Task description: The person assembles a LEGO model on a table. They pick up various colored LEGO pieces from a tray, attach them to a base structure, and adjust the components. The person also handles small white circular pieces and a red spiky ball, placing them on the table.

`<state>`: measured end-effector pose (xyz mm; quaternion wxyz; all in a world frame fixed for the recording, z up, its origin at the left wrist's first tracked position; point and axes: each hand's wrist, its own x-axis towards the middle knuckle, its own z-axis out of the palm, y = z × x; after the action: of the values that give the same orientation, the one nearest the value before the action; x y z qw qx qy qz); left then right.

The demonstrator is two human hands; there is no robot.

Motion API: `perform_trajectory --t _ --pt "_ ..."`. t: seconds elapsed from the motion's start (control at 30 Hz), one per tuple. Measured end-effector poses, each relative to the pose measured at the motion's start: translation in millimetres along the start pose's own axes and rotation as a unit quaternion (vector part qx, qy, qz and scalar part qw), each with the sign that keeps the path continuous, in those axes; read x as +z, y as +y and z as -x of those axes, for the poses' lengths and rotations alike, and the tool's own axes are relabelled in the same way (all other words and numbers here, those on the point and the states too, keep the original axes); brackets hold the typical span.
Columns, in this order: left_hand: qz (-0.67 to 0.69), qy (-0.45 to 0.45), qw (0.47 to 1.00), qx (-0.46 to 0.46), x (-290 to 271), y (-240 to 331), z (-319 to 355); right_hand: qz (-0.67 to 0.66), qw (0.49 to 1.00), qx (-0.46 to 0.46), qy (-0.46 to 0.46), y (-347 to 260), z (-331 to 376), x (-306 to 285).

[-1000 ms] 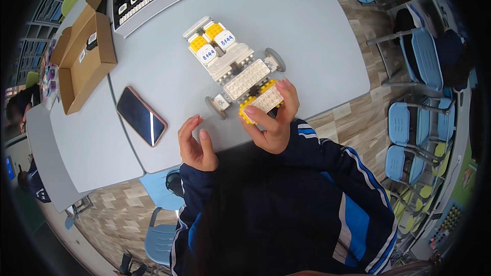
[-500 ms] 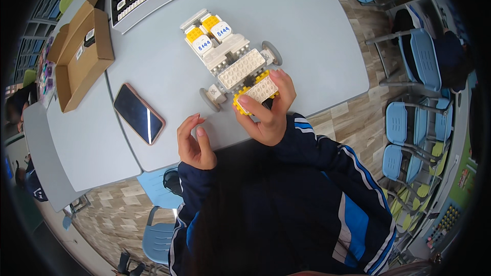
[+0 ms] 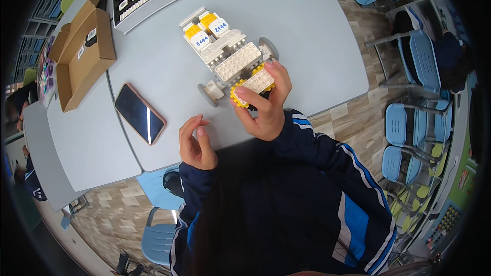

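A white toy-brick vehicle (image 3: 238, 62) stands on the table, with two yellow blocks, two white labelled blocks at its far end and a grey-rimmed wheel on each side. Against its near end sits a white studded brick with yellow gears (image 3: 259, 82). My right hand (image 3: 268, 115) is closed on this geared brick, thumb at one end and fingers at the other. Whether the piece is joined to the vehicle I cannot tell. My left hand (image 3: 196, 145), empty, hovers near the table's front edge with its fingers loosely curled and apart.
Left of the vehicle lies a dark-screened phone (image 3: 140, 114). Beyond it stands an opened cardboard box (image 3: 76, 74). A parts tray (image 3: 169, 1) with coloured pieces is at the far edge. Blue chairs (image 3: 427, 61) stand off to the right.
My right hand has shifted slightly away from me and left, together with the geared brick. The vehicle has slid a little the same way. My left hand has barely moved.
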<state>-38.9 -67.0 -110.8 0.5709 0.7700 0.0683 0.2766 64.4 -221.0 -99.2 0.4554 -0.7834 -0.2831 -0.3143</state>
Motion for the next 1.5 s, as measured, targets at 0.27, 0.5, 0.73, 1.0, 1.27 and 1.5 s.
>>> perform_trajectory --t 0.27,0.5,0.73,1.0,1.27,1.5 --pt "0.000 0.003 1.000 -0.014 1.3 1.8 -0.9 -0.009 1.000 0.000 0.007 3.8 -4.0 7.0" --pt "0.003 0.009 1.000 -0.016 2.1 1.1 0.3 -0.019 1.000 0.003 -0.002 5.8 -5.3 10.0" --pt "0.016 0.001 1.000 -0.026 0.5 1.2 -0.4 -0.027 1.000 0.009 -0.008 8.3 -8.6 12.0" --pt "0.012 -0.003 0.999 -0.031 -0.9 -0.2 -0.6 -0.011 0.999 -0.009 -0.029 13.0 -15.9 14.8" --pt "0.001 0.013 0.999 -0.035 1.4 2.1 -2.3 0.004 1.000 -0.012 -0.023 15.7 -17.4 20.7" --pt "-0.014 -0.024 0.999 -0.046 -3.1 -0.4 -2.8 -0.007 1.000 0.006 -0.016 14.6 -18.7 25.5"
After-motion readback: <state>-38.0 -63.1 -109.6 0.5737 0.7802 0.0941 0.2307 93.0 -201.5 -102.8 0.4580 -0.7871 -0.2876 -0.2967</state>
